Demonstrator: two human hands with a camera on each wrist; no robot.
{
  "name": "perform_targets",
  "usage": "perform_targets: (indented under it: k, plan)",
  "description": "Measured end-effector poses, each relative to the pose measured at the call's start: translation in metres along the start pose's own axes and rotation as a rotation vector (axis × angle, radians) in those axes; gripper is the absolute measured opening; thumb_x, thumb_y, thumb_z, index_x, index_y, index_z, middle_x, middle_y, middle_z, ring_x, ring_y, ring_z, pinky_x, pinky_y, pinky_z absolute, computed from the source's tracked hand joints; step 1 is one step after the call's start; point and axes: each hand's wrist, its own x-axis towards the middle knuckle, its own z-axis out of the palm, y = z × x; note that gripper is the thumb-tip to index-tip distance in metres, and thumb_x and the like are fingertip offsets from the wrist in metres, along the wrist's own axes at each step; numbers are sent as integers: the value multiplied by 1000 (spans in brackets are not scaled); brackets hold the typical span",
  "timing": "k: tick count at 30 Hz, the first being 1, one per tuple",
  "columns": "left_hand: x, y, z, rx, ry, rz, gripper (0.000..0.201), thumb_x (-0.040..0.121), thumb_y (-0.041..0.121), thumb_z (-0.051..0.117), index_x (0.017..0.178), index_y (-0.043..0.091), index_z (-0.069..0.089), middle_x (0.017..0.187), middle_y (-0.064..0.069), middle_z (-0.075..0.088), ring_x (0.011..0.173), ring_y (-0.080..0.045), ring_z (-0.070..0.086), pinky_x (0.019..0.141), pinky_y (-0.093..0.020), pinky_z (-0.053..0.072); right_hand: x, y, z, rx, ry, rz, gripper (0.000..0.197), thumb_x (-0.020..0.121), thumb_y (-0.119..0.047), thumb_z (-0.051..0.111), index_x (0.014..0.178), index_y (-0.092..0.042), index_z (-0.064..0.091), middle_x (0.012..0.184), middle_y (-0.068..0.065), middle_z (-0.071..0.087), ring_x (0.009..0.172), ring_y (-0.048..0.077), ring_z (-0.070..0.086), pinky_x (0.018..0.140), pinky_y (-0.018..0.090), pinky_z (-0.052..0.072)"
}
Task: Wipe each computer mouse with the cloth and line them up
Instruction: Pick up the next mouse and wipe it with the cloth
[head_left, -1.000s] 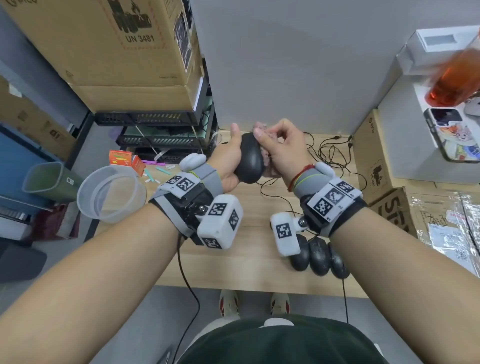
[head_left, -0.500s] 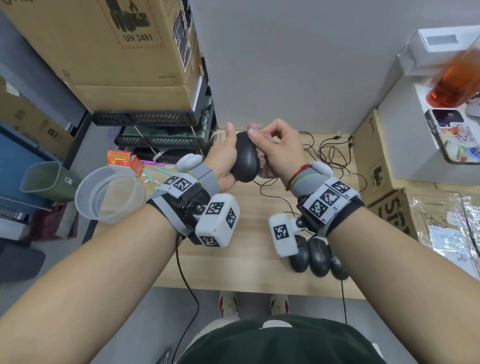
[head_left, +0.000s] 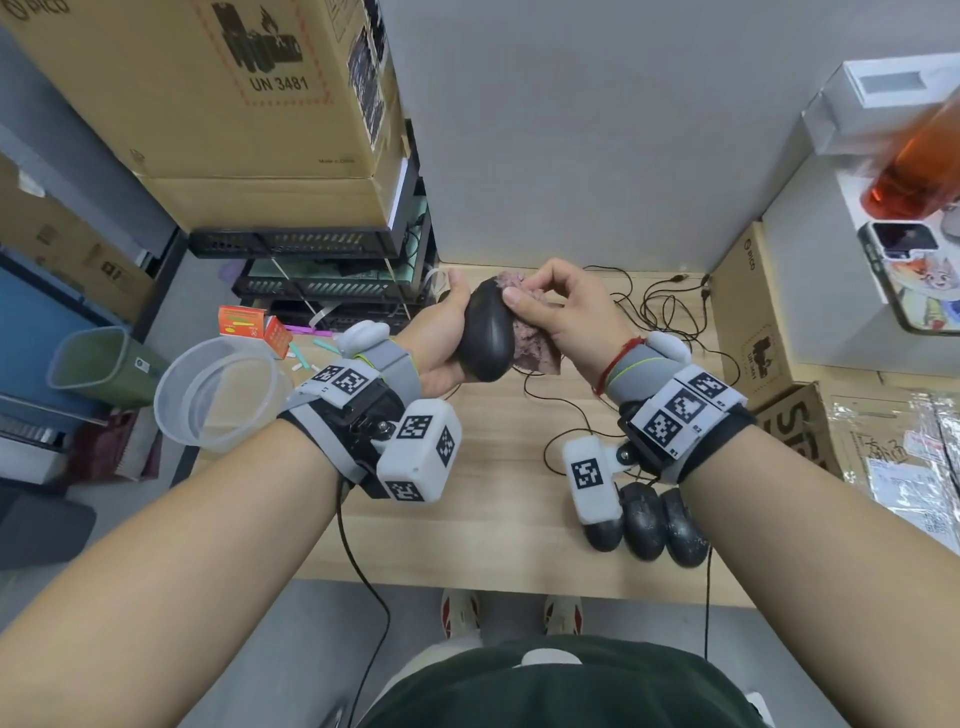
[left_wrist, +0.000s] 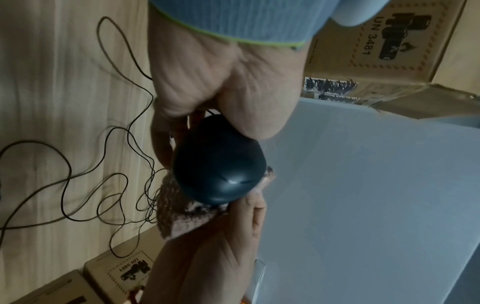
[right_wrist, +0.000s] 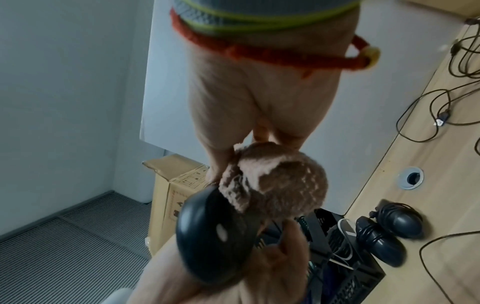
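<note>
Your left hand (head_left: 441, 338) gripped the mouse (head_left: 485, 338) mid-air while your right hand (head_left: 566, 317) pinched the cloth (head_left: 535, 351) against it; hard rubbing could have knocked it loose.

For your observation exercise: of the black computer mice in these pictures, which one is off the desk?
The mouse gripped in the left hand, with the cloth against it. The three mice lie side by side at the desk's near edge.

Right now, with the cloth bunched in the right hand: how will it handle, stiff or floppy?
Likely floppy: the cloth crumples in the right hand and sags below the fingers. Probably light, since a fingertip pinch carries it. Its fuzzy pile should grip rather than slip on the smooth black mouse that the left hand holds.
</note>
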Motion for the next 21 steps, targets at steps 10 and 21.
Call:
perform_targets:
  k: [10,21]
  plan:
    - [-7,3,3,33,8,60,61,96,68,42,106,13,68,97,-10,76,88,-25,73,72,-42,61,-11,-3,9,53,-108,68,5,90,-12,71,94,-15,72,76,9,66,58,23,61,45,26,47]
    - [-10,3,13,-228,-105,28,46,110,30,24,90,8,59,88,-14,64,74,-25,65,66,-33,55,-6,-7,6,-7,-81,59,12,83,-7,78,91,-16,74,69,10,66,55,25,56,45,28,42]
